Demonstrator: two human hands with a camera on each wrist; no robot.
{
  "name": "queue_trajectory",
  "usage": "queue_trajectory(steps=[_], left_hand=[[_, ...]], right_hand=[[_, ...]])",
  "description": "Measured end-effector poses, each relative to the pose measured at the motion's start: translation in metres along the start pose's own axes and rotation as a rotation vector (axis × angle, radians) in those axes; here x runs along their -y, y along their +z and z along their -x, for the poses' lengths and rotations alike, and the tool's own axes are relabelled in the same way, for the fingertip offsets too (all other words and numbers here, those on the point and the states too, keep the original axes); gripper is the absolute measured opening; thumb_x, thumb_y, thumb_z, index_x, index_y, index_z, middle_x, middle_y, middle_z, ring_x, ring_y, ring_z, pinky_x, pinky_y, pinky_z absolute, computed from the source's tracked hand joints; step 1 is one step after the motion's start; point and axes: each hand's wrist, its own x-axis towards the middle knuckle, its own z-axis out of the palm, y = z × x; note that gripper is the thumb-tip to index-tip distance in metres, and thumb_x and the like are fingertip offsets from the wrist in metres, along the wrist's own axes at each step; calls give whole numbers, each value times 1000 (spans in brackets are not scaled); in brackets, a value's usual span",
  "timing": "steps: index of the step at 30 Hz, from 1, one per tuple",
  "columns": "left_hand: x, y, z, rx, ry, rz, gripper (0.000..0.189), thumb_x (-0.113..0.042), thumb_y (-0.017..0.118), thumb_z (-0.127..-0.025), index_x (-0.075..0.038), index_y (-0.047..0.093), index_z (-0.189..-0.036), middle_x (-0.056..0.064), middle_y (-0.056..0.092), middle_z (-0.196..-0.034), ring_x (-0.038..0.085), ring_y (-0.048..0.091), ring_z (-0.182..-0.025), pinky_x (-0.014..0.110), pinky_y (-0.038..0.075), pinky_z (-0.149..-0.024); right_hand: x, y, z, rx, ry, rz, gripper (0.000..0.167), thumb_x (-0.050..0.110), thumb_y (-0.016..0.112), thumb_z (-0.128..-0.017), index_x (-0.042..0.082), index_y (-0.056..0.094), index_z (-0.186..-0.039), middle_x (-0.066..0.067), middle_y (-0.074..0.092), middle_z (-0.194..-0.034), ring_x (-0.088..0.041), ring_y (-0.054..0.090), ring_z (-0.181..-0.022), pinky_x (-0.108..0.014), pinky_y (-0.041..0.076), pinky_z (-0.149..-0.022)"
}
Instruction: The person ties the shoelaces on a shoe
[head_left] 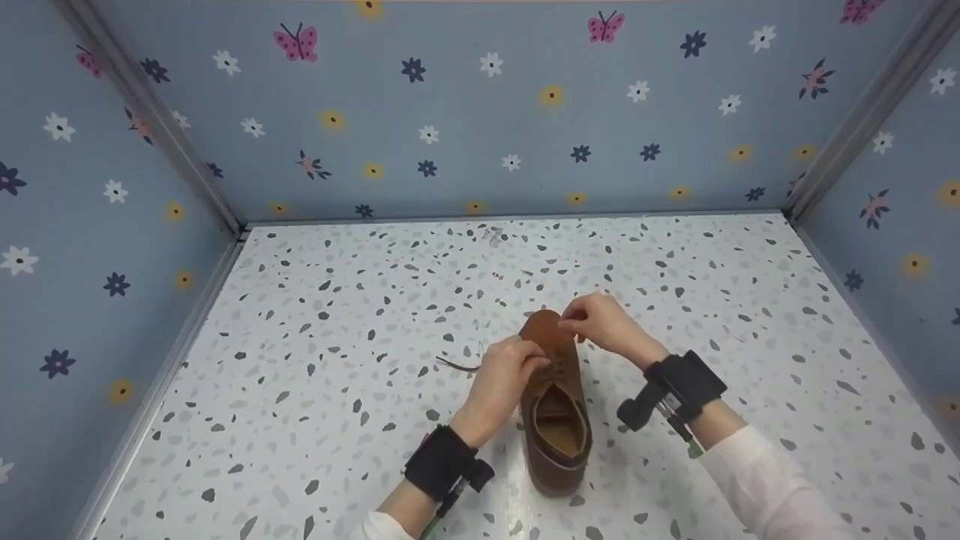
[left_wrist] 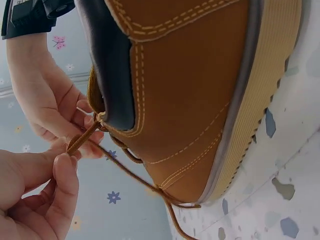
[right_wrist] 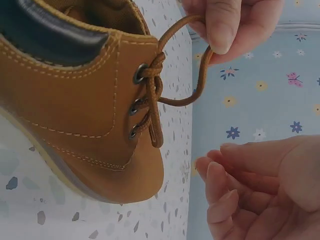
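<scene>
A brown lace-up shoe [head_left: 559,476] with a dark padded collar stands on the floor, its toe pointing away from me. My left hand [head_left: 499,379], over the shoe's left side, pinches a loop of brown shoelace [right_wrist: 202,75] between thumb and fingers. At the top eyelets the lace is knotted, with a second loop hanging over the front. My right hand [head_left: 607,322] hovers beside the toe; in the right wrist view its fingers [right_wrist: 217,182] are loosely bent and hold nothing. A lace end [head_left: 457,366] trails out to the left of the shoe.
The speckled white surface [head_left: 337,420] surrounds the shoe. Blue flowered panels [head_left: 480,112] rise at the back and both sides, meeting at grey corner strips. A small clear piece [head_left: 493,236] lies near the back panel. Black bands [head_left: 686,382] wrap both wrists.
</scene>
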Motion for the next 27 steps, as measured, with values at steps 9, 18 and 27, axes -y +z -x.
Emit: queue_trajectory(steps=[9,18,27], left_hand=[[-1,1,3,-5,14,-101,7,-9,66,-80,-2,68,-80,0,54,-72,11,54,-65,18,44,-59],[1,1,1,-27,41,-153,5,-7,67,-80,-3,69,-80,0,52,-68,13,52,-62,20,42,-55],[3,1,1,-119,56,-44,9,-5,67,-79,-3,59,-81,4,61,-76,13,58,-70,19,46,-59]], right_hand=[[-11,16,1,118,126,51,14,15,68,-80,2,69,-75,-1,60,-62,-14,52,-55,-24,41,-49],[-1,21,1,75,-173,-157,9,13,65,-84,5,68,-87,1,64,-80,-13,57,-71,-29,46,-63],[15,16,5,165,-220,-61,10,7,61,-85,4,70,-87,1,62,-77,-12,54,-67,-27,45,-61]])
